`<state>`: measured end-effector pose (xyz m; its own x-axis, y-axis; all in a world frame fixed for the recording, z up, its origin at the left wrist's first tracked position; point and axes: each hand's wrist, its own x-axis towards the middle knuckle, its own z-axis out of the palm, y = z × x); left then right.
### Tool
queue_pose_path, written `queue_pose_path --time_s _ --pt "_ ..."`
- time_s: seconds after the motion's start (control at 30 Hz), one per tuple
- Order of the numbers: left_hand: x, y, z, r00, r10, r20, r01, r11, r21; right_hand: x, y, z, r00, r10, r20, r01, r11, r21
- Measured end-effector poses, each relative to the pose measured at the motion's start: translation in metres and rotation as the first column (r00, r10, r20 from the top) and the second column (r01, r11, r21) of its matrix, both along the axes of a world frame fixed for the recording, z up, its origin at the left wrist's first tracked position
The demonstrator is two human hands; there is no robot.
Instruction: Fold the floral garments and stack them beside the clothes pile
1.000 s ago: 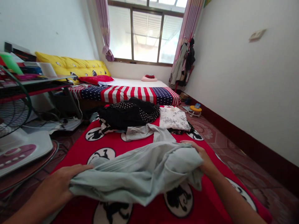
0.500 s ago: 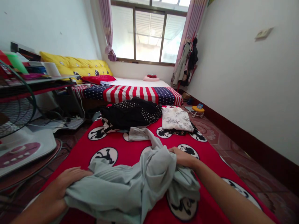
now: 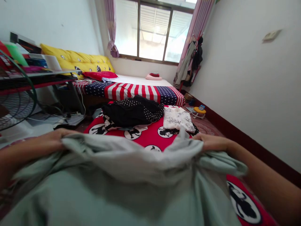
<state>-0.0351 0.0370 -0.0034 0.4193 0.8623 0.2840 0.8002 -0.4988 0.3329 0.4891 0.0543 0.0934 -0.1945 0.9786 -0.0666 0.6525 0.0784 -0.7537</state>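
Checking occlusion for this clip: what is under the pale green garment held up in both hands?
Under the pale green garment, the red cartoon-print blanket shows beyond and at lower right; the rest beneath is covered.

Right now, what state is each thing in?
pale green garment: lifted, spread between both hands
left hand: gripping its left edge
right hand: gripping its right edge
black dotted clothes: heaped on the red blanket
white floral garment: folded flat
window: cannot tell
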Motion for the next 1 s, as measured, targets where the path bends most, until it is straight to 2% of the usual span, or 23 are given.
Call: queue_pose_path --time_s 0.07,0.13,0.17,0.2,0.3,0.4,0.47,0.53,0.6,0.67,0.73,0.87,0.93,1.0 --pt "0.016 0.019 0.001 1.0 0.006 0.014 -0.007 1.0 0.008 -0.001 0.019 0.005 0.956 -0.158 0.247 0.132 0.984 0.117" --pt "0.033 0.041 0.005 1.0 0.012 0.029 -0.013 1.0 0.025 -0.012 0.034 0.001 0.83 -0.378 0.41 0.238 0.905 0.353" --pt "0.043 0.052 0.006 0.999 0.014 0.035 -0.015 0.999 0.033 -0.021 0.039 -0.006 0.788 -0.438 0.432 0.235 0.863 0.447" --pt "0.053 0.061 0.006 0.999 0.015 0.039 -0.017 0.999 0.036 -0.031 0.041 -0.014 0.777 -0.442 0.449 0.199 0.848 0.491" --pt "0.084 0.077 -0.008 1.0 0.003 0.007 -0.003 1.0 -0.003 -0.063 0.039 -0.05 0.8 -0.316 0.51 0.052 0.883 0.466" --pt "0.105 0.072 -0.038 0.995 -0.008 -0.099 0.002 0.998 -0.056 -0.078 0.034 -0.087 0.814 -0.218 0.538 0.002 0.928 0.373" --pt "0.107 0.069 -0.054 0.988 -0.015 -0.154 0.007 0.999 -0.051 -0.076 0.034 -0.107 0.806 -0.202 0.557 0.007 0.943 0.332" --pt "0.099 0.071 -0.061 0.983 0.001 -0.186 -0.009 0.999 -0.043 -0.067 0.037 -0.119 0.789 -0.214 0.576 0.036 0.952 0.304" --pt "0.087 0.081 -0.06 0.97 0.089 -0.227 -0.103 0.993 -0.051 -0.058 0.041 -0.124 0.775 -0.236 0.587 0.069 0.954 0.292" --pt "0.077 0.093 -0.057 0.937 0.2 -0.285 -0.22 0.975 -0.04 -0.054 0.044 -0.123 0.762 -0.248 0.598 0.081 0.953 0.292" --pt "0.072 0.101 -0.056 0.904 0.269 -0.331 -0.283 0.959 0.006 -0.055 0.047 -0.12 0.748 -0.253 0.614 0.087 0.954 0.287" --pt "0.074 0.102 -0.062 0.882 0.309 -0.356 -0.291 0.951 0.104 -0.061 0.048 -0.117 0.752 -0.229 0.618 0.081 0.963 0.258" --pt "0.073 0.097 -0.065 0.885 0.293 -0.362 -0.273 0.956 0.106 -0.058 0.043 -0.117 0.814 -0.187 0.55 0.045 0.964 0.261" --pt "0.069 0.092 -0.067 0.892 0.261 -0.37 -0.241 0.965 0.099 -0.047 0.029 -0.116 0.887 -0.193 0.42 0.034 0.934 0.356"
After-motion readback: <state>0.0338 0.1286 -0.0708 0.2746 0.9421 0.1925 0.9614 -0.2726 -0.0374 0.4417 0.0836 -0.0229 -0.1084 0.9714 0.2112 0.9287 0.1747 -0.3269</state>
